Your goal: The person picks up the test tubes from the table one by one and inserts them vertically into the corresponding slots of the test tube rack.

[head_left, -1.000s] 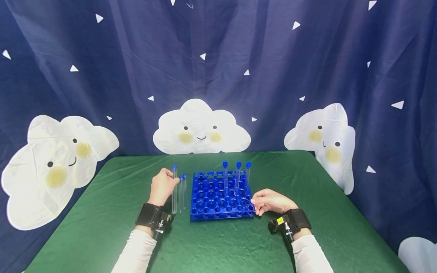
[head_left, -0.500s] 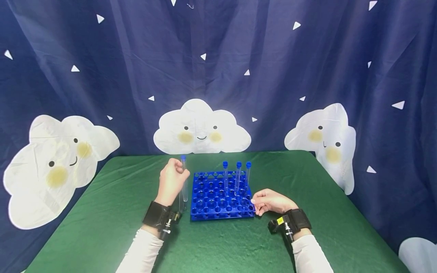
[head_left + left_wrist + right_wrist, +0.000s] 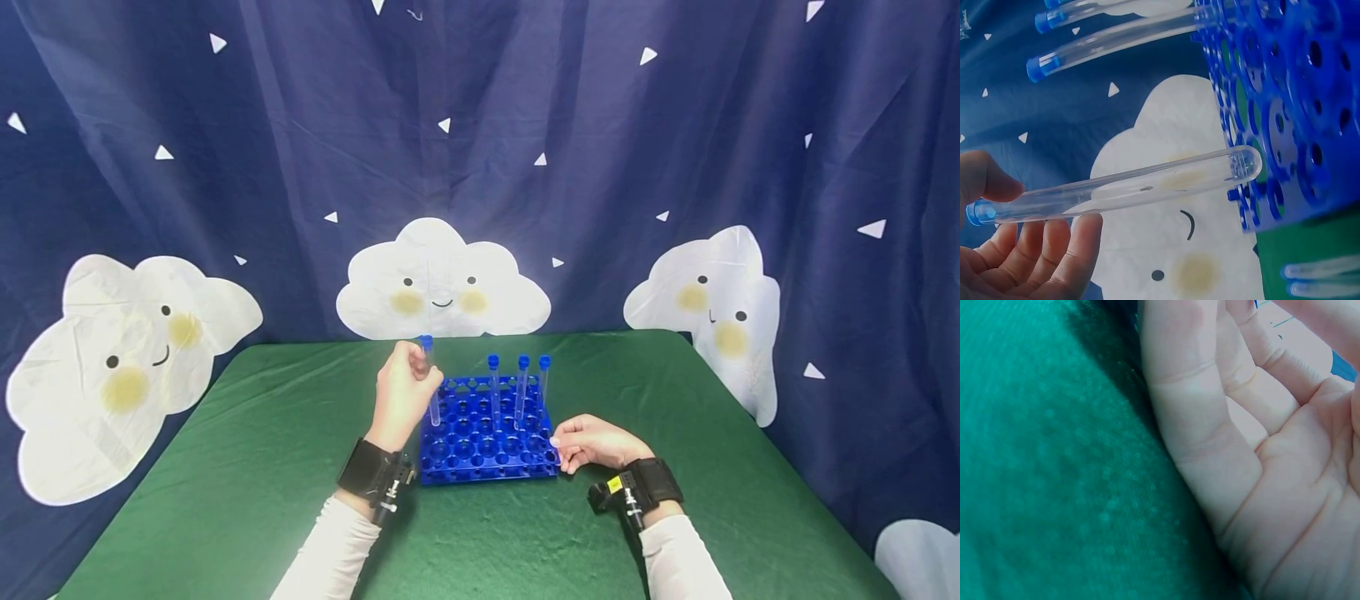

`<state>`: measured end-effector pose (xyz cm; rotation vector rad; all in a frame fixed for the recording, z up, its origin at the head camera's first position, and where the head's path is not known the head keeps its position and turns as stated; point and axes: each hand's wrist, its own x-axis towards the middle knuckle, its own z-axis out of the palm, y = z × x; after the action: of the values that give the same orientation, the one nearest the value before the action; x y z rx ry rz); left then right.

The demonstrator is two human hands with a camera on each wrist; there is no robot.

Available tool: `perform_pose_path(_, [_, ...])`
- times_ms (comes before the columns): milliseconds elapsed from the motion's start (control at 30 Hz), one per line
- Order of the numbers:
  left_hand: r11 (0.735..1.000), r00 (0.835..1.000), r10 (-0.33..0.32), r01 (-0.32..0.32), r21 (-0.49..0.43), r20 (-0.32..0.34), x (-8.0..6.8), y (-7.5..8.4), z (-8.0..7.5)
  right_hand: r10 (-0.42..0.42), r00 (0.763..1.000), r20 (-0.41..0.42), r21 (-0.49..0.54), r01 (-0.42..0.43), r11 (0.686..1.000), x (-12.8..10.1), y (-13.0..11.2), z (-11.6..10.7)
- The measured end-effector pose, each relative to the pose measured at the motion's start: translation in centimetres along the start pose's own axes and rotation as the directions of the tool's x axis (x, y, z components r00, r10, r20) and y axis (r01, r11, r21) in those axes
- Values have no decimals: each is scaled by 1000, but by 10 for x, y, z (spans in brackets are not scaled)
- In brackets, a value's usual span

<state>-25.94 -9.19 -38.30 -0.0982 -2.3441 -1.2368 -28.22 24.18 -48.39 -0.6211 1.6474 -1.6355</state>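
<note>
My left hand (image 3: pixel 405 390) pinches a clear test tube (image 3: pixel 435 412) just below its blue cap. Thumb and fingers lie on opposite sides of it in the left wrist view, and its round bottom (image 3: pixel 1247 164) overlaps the rack's holes there. In the head view the tube hangs nearly upright over the left side of the blue test tube rack (image 3: pixel 487 477). Three capped tubes (image 3: pixel 495 396) stand in the rack's right half. My right hand (image 3: pixel 597 442) holds the rack's front right corner between thumb and curled fingers; in the right wrist view the palm (image 3: pixel 1291 456) hides most of that grip.
Two more tubes (image 3: pixel 1322 289) lie on the green cloth beside the rack in the left wrist view; the left hand and wrist hide them in the head view. A dark blue curtain (image 3: pixel 480 167) with white clouds hangs behind the table (image 3: pixel 525 550).
My left hand has lifted the test tube from left of the rack and carried it right, over the rack's left side. The right hand has stayed at the corner.
</note>
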Motion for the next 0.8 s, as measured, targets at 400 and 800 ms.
perform_pose_path(400, [998, 999, 29, -28, -51, 29, -3, 14, 18, 21, 999, -27, -20, -21, 1000, -1, -1, 2])
perform_pose_path(800, [992, 992, 100, -94, -83, 73, -8, 20, 36, 9, 1000, -17, 0, -9, 1000, 0, -2, 1])
